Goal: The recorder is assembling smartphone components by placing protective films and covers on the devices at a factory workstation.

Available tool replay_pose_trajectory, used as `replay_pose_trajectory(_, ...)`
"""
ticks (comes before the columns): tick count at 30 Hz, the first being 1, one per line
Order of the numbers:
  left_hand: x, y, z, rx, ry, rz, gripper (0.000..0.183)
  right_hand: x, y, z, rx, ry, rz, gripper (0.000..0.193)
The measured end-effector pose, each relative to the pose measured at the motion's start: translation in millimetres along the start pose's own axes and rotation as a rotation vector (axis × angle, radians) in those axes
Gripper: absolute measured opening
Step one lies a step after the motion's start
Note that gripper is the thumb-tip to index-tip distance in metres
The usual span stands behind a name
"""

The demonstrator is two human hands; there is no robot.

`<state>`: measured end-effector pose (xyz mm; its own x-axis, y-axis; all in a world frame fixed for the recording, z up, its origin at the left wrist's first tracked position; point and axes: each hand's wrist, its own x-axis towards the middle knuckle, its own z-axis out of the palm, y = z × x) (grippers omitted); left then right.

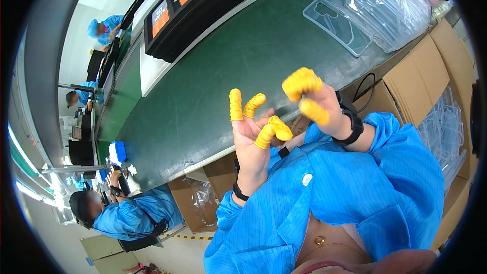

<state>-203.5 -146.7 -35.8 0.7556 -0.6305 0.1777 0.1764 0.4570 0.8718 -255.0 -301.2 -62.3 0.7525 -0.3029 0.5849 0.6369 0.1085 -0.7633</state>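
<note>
My left hand (249, 139) is raised over the near edge of the green bench, palm toward me and fingers spread. Yellow ribbed finger cots (236, 105) cover several of its fingertips, and one bent yellow tip (280, 128) lies by the thumb. Nothing else shows in that hand. To its right, my right hand (324, 104) is also up, somewhat blurred by motion. Its cot-covered fingers curl together, with the thumb apart below and no object visible between. Neither hand touches the bench. Black bands (354, 128) circle both wrists.
Clear plastic cases in a bag (388, 12) and one loose clear case (337, 25) lie at the far right of the green bench (213, 81). Open cardboard boxes (416, 78) stand at right. Black bins (177, 12) line the back. A blue-clad co-worker (132, 215) works at left.
</note>
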Motion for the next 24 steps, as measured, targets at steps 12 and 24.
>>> replay_pose_trajectory(12,3.6,4.9,-2.9,0.021,-0.129,-0.029,0.084,1.7,4.9,3.8,0.342,-0.221,0.533,0.017)
replay_pose_trajectory(24,-1.0,10.9,-6.0,0.001,-0.284,-0.073,0.089,0.2,-7.7,1.3,0.102,-0.402,0.508,0.02)
